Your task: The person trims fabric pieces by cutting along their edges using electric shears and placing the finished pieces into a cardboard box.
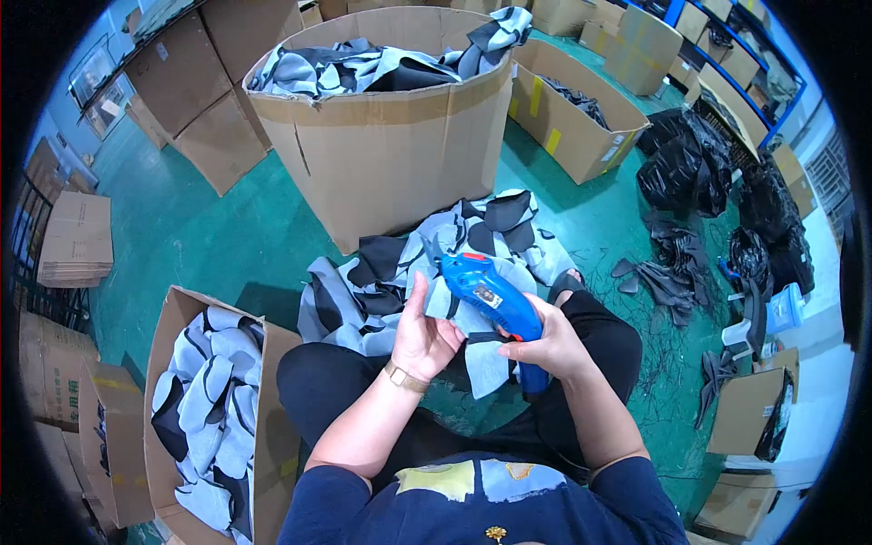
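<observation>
My right hand (549,341) grips a blue cordless electric cutter (490,291) with red buttons and a label, its blade end pointing up and left. My left hand (422,336) is palm up just left of the cutter, thumb apart from the fingers. Its fingertips come close to a grey and black fabric piece (488,363) below the cutter; whether they touch it I cannot tell. Beyond my hands, a pile of grey and black fabric pieces (363,300) lies on the floor, against a large cardboard box.
Fabric fills the tall cardboard box (391,145) ahead and the open box (272,409) at my left. Another box (581,150) stands behind right. Black plastic bags (686,168), dark scraps (672,272) and a white stool (749,322) are to the right on the green floor (173,218).
</observation>
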Available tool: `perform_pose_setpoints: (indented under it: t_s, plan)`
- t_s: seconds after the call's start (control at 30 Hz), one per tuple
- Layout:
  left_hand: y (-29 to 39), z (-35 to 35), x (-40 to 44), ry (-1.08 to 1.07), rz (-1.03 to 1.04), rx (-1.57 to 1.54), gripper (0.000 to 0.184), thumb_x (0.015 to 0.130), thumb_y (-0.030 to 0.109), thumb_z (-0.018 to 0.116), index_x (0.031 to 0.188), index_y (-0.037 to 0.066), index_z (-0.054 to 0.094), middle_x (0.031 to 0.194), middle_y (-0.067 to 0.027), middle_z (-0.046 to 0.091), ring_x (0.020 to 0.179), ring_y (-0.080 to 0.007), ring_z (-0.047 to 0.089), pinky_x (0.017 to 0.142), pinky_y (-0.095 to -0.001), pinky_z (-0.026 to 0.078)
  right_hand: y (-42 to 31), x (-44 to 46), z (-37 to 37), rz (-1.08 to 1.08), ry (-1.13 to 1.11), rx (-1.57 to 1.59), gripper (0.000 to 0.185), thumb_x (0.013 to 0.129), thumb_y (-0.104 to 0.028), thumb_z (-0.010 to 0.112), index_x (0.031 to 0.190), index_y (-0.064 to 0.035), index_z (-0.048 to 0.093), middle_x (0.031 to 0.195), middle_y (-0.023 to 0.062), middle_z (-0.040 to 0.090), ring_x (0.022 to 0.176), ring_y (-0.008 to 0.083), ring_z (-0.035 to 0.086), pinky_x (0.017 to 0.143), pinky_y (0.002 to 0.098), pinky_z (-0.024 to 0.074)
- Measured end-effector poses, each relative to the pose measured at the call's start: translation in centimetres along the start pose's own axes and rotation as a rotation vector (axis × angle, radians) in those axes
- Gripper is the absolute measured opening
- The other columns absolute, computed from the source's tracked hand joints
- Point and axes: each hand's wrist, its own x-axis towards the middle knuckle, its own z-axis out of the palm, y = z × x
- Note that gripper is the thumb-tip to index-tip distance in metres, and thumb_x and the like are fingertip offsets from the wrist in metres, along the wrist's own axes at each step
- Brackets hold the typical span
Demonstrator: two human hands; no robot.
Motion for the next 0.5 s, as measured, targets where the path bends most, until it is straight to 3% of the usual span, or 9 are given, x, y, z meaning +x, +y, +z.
perform_pose_setpoints:
  t_s: [0.07, 0.17, 0.33, 0.5]
  plan:
    - [0.2, -1.2, 0.6, -0.074, -0.041, -0.027, 0.027, 0.09, 0.029, 0.064, 0.108, 0.009, 0.06, 0.101, -0.0029, 0.067, 0.083, -0.0162, 0.067, 0.065, -0.0282, 0.056, 0.5, 0.2, 0.0, 0.002, 0.054, 0.032, 0.055, 0.065, -0.005, 0.08, 0.113, 0.0007, 0.054, 0.092, 0.0023, 0.059, 0.083, 0.0088, 0.055, 0.074, 0.0232, 0.0448]
    - [1.0, -0.4, -0.8, 0.117, 0.245, 0.332, 0.02, 0.091, 0.023, 0.063, 0.106, 0.009, 0.06, 0.096, -0.0023, 0.067, 0.082, -0.0148, 0.066, 0.064, -0.0276, 0.056, 0.6, 0.0, -0.2, 0.045, 0.142, 0.052, 0.052, 0.067, -0.004, 0.078, 0.113, 0.0006, 0.055, 0.09, 0.0015, 0.059, 0.08, 0.0081, 0.054, 0.073, 0.0226, 0.0446]
    - [1.1, 0.1, -1.1, 0.164, 0.414, 0.551, 0.017, 0.091, 0.019, 0.062, 0.107, 0.012, 0.06, 0.1, -0.0014, 0.066, 0.09, -0.0146, 0.065, 0.074, -0.032, 0.056, 0.5, -2.1, -1.7, 0.139, 0.186, 0.062, 0.05, 0.07, -0.009, 0.076, 0.115, -0.0009, 0.055, 0.088, -0.0013, 0.057, 0.078, 0.0073, 0.054, 0.069, 0.0223, 0.0443]
    - [0.7, 0.1, -0.9, 0.19, 0.516, 0.596, 0.02, 0.087, 0.011, 0.067, 0.106, 0.011, 0.06, 0.098, -0.0004, 0.065, 0.089, -0.0137, 0.064, 0.074, -0.0302, 0.054, 0.9, -4.1, -2.1, 0.222, 0.115, 0.088, 0.051, 0.07, -0.008, 0.076, 0.116, 0.0001, 0.055, 0.09, -0.0003, 0.059, 0.078, 0.0081, 0.055, 0.071, 0.0233, 0.0446]
